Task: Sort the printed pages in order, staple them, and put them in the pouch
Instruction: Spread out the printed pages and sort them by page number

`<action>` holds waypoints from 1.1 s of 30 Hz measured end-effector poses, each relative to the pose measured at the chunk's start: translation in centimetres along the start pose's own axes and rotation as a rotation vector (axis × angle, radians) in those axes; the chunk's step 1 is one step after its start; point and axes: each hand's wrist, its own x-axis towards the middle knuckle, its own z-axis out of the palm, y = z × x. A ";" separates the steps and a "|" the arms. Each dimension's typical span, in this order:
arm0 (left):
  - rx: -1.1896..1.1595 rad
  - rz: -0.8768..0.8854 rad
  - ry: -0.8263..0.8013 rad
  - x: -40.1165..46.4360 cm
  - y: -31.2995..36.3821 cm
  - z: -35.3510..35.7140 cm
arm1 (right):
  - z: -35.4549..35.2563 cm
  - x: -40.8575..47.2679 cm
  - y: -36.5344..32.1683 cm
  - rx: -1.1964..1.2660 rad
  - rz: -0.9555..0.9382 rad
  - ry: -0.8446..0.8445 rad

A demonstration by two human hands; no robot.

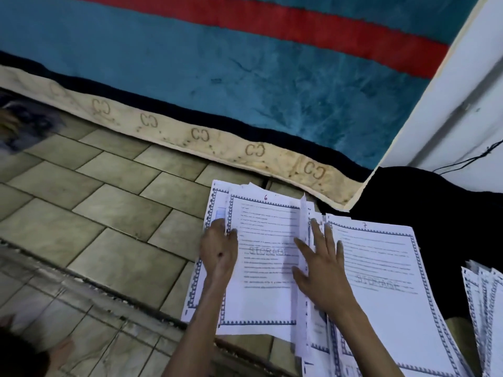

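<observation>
Printed pages with blue patterned borders lie spread on the tiled floor. A page marked 6 lies on top of the left stack. My left hand grips its left edge, fingers curled round the paper. A page marked 7 lies to the right. My right hand rests flat with spread fingers across the gap between the two pages, where a sheet edge stands up. More pages lie fanned at the far right. No stapler or pouch is in view.
A blue and red rug with a beige patterned edge lies beyond the pages. A black cloth lies at the right under a white wall. A metal floor track runs diagonally at the lower left.
</observation>
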 end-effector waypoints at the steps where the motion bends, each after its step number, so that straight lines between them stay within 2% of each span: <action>1: -0.036 0.010 0.003 0.0 0.4 -0.2 | 0.0 0.2 -0.2 -0.008 -0.035 0.012; 3: -0.129 0.037 -0.030 -0.3 1.4 -0.6 | -0.1 0.6 -0.7 0.042 -0.082 -0.026; 5: -0.235 0.038 -0.169 -1.0 2.6 -0.3 | -0.8 0.7 -1.7 0.247 0.051 -0.122; 7: -0.440 -0.025 -0.336 -2.2 3.9 0.5 | -1.4 1.0 -2.7 0.349 0.118 -0.162; 9: -0.637 -0.168 -0.482 -3.1 5.2 1.2 | -1.5 1.1 -3.4 0.379 0.131 -0.110; 11: -0.711 -0.232 -0.581 -3.3 5.4 1.5 | -1.4 1.0 -3.4 0.385 0.256 -0.073; 13: -0.555 -0.111 -0.537 -2.8 4.4 1.2 | -1.5 0.8 -2.7 0.397 0.355 -0.008; 15: -0.228 0.010 -0.369 -2.1 2.5 0.7 | -1.8 0.4 -1.8 0.416 0.399 0.019; 17: -0.014 0.027 -0.240 -1.4 0.8 0.0 | -2.4 0.1 -1.4 0.462 0.422 0.020; 19: 0.046 0.016 -0.252 -0.9 -0.5 -0.2 | -2.7 0.1 -1.2 0.461 0.395 0.029; 24: 0.051 0.007 -0.235 -0.9 -0.3 -0.1 | -2.7 0.7 -1.4 0.478 0.359 0.079; 28: -0.071 -0.006 -0.214 -1.4 0.5 -0.2 | -2.4 1.0 -2.0 0.508 0.379 0.063; 30: -0.164 -0.030 -0.252 -1.7 1.3 -0.1 | -2.4 0.9 -1.9 0.531 0.345 0.083; 33: -0.262 0.020 -0.396 -2.9 3.1 0.6 | -2.8 1.1 -2.1 0.608 0.332 0.070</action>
